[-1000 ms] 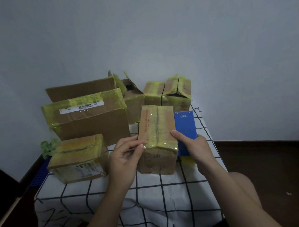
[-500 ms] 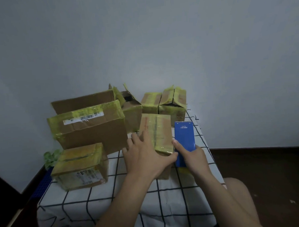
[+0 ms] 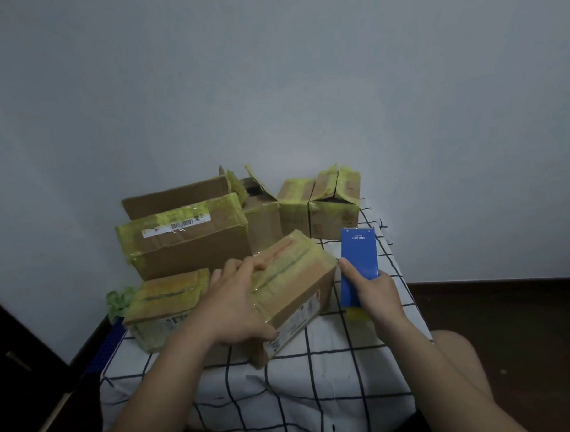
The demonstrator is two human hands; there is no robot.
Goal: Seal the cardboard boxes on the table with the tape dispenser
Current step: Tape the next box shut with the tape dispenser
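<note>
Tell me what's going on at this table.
A person is sealing cardboard boxes. Their left hand grips a taped box in the middle of the table, set askew to the checked cloth. Their right hand holds the blue tape dispenser just to the box's right. A large labelled box and a small box sit to the left, both taped over. A back box has its flaps standing up, so it looks unsealed.

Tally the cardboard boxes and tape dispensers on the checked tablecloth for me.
Brown cardboard boxes: 6, counting the centre box gripped by the left hand
Blue plastic tape dispenser, held in the right hand: 1
Total: 7
</note>
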